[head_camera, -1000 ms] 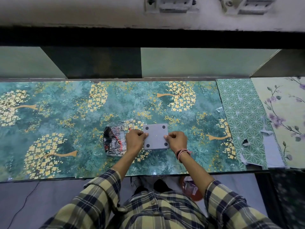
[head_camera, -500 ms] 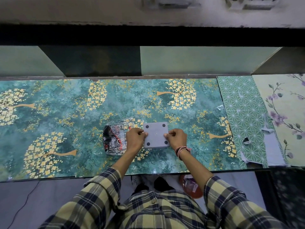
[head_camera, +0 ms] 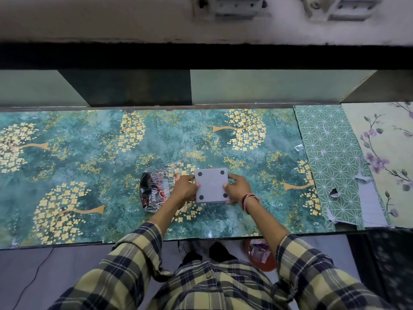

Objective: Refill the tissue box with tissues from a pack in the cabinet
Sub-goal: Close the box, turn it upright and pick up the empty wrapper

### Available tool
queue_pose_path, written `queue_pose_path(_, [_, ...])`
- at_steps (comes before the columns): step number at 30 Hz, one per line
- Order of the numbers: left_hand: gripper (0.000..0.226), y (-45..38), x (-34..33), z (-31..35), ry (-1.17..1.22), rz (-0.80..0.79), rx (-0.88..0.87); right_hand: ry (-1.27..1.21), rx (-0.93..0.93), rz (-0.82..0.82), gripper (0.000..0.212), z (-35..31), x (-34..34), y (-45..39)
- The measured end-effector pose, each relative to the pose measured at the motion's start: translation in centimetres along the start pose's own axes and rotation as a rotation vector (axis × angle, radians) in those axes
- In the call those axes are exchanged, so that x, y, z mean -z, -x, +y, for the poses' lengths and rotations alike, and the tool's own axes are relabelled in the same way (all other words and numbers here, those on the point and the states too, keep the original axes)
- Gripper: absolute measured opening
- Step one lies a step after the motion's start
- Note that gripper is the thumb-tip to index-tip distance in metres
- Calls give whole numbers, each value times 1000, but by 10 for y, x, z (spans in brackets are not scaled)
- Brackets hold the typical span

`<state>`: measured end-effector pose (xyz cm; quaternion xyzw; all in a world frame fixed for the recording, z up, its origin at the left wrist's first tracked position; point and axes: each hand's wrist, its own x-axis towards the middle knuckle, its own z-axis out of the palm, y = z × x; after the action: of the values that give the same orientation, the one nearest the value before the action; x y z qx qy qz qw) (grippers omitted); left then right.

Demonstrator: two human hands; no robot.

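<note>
1. Just below the middle of the frame, the grey tissue box [head_camera: 211, 185] is sitting upside down on the counter [head_camera: 89, 153], its flat base facing up with four dark round feet, one at each corner.
2. The left hand [head_camera: 186, 190] is gripping the box's left edge, fingers curled closed around that side.
3. The right hand [head_camera: 237, 189] is doing the same on the right edge, thumb on the base and fingers wrapped around the side. So both hands are clamped on the box, one per side.
4. Just left of the box, partly under the left hand, a clear plastic tissue pack [head_camera: 156, 189] with a black and red print is lying flat on the counter. There's a word on it that looks like "Dove", but it's too blurry to be sure.
5. The counter is wearing a teal cover with gold flower trees; toward the right of the frame a green geometric sheet [head_camera: 324, 153] is lying beside a pale floral sheet [head_camera: 384, 153].
6. Red thread bands [head_camera: 248, 199] are sitting on the right wrist, and plaid sleeves [head_camera: 134, 253] are filling the bottom of the frame.
</note>
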<state>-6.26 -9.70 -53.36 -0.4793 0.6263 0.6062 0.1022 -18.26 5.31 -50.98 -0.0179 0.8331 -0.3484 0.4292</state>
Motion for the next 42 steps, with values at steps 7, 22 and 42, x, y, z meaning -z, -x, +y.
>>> queue_pose_path(7, [64,25,3,8,488,107,-221,-830,-52,-104,61,-13,23,1])
queue_pose_path(22, [38,24,30,28,209,-268,-156,-586,288,-176,1,-14,26,4])
queue_pose_path(42, [30,16,-5,-16,520,-9,143,-544,60,-221,35,19,6,-25])
